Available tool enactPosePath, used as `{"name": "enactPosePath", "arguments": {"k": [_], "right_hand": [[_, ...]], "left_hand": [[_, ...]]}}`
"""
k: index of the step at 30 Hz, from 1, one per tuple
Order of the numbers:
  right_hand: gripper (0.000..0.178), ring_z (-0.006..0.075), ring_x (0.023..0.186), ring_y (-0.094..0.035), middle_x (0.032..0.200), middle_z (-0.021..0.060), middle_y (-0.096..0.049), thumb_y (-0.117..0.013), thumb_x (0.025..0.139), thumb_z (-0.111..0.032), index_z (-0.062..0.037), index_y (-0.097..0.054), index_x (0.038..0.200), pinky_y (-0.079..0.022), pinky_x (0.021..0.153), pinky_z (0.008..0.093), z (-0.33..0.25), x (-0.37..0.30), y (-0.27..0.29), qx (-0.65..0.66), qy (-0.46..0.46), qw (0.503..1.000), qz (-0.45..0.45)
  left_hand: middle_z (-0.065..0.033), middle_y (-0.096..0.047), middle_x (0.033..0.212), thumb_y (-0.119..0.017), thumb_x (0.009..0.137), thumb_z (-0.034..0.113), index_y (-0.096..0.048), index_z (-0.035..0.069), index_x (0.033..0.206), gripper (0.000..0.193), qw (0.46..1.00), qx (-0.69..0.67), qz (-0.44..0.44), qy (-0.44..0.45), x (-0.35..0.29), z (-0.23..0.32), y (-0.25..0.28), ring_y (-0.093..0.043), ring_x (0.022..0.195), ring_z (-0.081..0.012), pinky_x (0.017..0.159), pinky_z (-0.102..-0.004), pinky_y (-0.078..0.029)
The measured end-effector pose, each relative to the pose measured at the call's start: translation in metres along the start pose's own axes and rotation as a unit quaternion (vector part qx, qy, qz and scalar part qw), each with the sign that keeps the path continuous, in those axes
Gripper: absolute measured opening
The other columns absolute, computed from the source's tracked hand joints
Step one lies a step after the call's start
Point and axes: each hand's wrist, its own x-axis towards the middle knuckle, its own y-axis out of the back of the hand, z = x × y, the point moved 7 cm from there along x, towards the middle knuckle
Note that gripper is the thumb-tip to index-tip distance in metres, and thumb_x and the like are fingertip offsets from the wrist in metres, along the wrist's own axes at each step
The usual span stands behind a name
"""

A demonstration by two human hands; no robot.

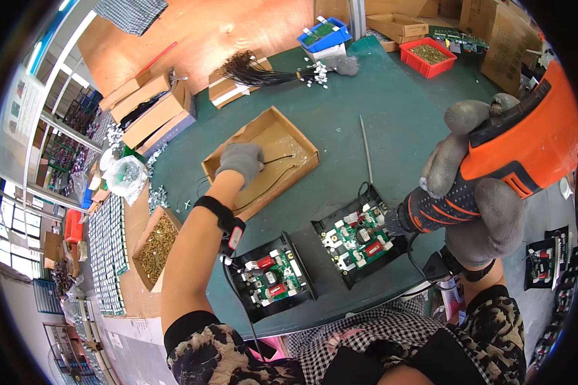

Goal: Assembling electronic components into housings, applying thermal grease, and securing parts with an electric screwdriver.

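My gloved left hand (241, 160) is inside a shallow cardboard box (295, 149), fingers closed on a thin black cable (277, 158) that sticks out to the right. Another thin cable (279, 182) lies in the same box. In my gloved right hand (499, 212) is an orange and black power drill (526, 154), its nose angled down to the left. The drill's front end overlaps the right edge of a green circuit board (361, 239) in a black housing; whether they touch I cannot tell. A second housed circuit board (273, 277) lies to its left.
A thin metal rod (366, 147) lies beyond the right board. Farther back are a bundle of black cables (257, 72), a blue bin (324, 35) and a red bin (428, 56) of small brass-coloured parts. A box of similar parts (155, 250) stands at left.
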Motion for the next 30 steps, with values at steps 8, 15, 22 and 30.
{"name": "enactPosePath", "arguments": {"k": [8, 15, 22, 30], "right_hand": [[0.063, 0.0169, 0.067, -0.061, 0.120, 0.0235, -0.050, -0.063, 0.082, -0.020, 0.0023, -0.030, 0.131, -0.052, 0.059, 0.0292, 0.008, 0.003, 0.001, 0.030, 0.025, 0.994, -0.103], [0.069, 0.0189, 0.067, -0.060, 0.123, 0.0242, -0.047, -0.066, 0.083, -0.019, -0.0010, -0.024, 0.135, -0.052, 0.061, 0.0313, 0.021, -0.024, -0.016, 0.064, -0.049, 0.994, -0.080], [0.063, 0.0208, 0.070, -0.060, 0.111, 0.0216, -0.054, -0.065, 0.080, -0.011, -0.0042, -0.029, 0.131, -0.052, 0.063, 0.0315, 0.066, -0.045, -0.008, 0.292, -0.054, 0.954, 0.048], [0.056, 0.0204, 0.071, -0.060, 0.112, 0.0206, -0.053, -0.058, 0.079, -0.003, -0.0026, -0.031, 0.129, -0.051, 0.064, 0.0313, 0.058, -0.043, -0.031, 0.164, 0.021, 0.985, -0.058]], "left_hand": [[-0.0075, -0.064, 0.081, -0.061, 0.080, 0.017, -0.069, 0.004, 0.087, 0.017, 0.905, -0.385, 0.061, -0.169, -0.079, 0.028, 0.087, -0.059, 0.084, -0.0200, 0.078, -0.0312, -0.045], [-0.0030, -0.056, 0.076, -0.063, 0.070, 0.029, -0.069, 0.013, 0.080, 0.020, 0.935, -0.192, 0.003, -0.299, -0.137, 0.102, 0.067, -0.048, 0.085, -0.0242, 0.083, -0.0347, -0.036], [-0.0038, -0.056, 0.076, -0.063, 0.066, 0.026, -0.066, 0.010, 0.073, 0.018, 0.942, -0.112, 0.020, -0.316, -0.133, 0.127, 0.052, -0.048, 0.083, -0.0238, 0.086, -0.0331, -0.033], [-0.0062, -0.061, 0.074, -0.062, 0.068, 0.024, -0.067, 0.012, 0.067, 0.012, 0.941, -0.086, 0.048, -0.324, -0.130, 0.133, 0.049, -0.051, 0.085, -0.0265, 0.088, -0.0348, -0.036]]}}
